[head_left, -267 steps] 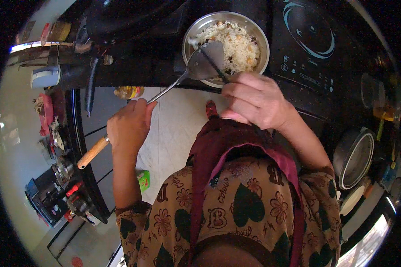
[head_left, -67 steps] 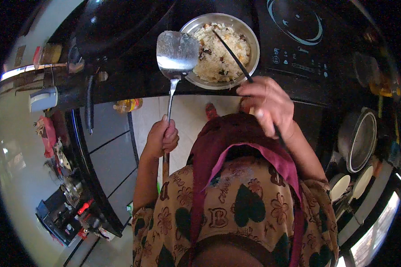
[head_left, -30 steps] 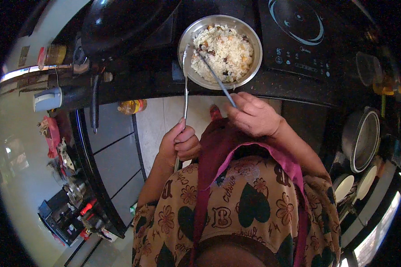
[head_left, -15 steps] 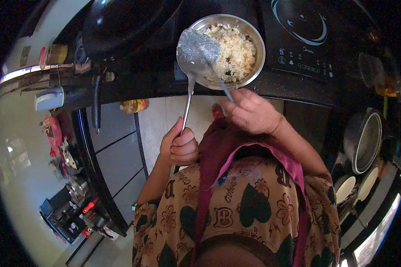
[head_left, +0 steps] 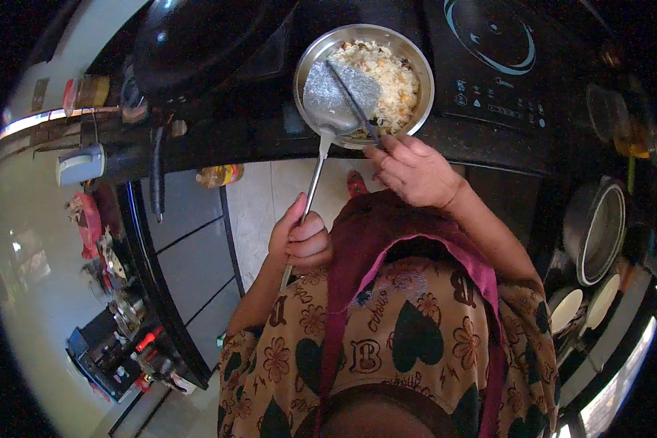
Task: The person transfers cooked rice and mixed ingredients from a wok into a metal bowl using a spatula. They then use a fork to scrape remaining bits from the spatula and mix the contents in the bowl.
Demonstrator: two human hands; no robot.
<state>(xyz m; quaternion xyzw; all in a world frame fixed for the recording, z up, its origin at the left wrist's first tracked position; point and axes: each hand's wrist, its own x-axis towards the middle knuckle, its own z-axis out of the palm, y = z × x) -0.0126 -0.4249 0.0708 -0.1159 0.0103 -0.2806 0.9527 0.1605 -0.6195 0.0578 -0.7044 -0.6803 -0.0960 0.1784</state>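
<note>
A round steel bowl (head_left: 308,64) of cooked rice (head_left: 390,77) sits on the dark counter at top centre. My left hand (head_left: 300,241) grips the long handle of a flat metal spatula (head_left: 337,97), whose blade is held over the bowl's left half. My right hand (head_left: 415,170) is closed on a thin dark utensil (head_left: 352,102) that lies across the spatula blade above the rice. My patterned clothing fills the lower middle.
A large black wok (head_left: 197,36) stands left of the bowl. An induction cooktop (head_left: 498,51) lies to the bowl's right. A steel pot (head_left: 597,230) and white plates (head_left: 566,308) are at the right. Tiled floor shows below the counter edge.
The spatula blade has stayed over the bowl's left side, turning slightly. My right hand has brought the thin utensil across the blade. Both hands sit a little lower.
</note>
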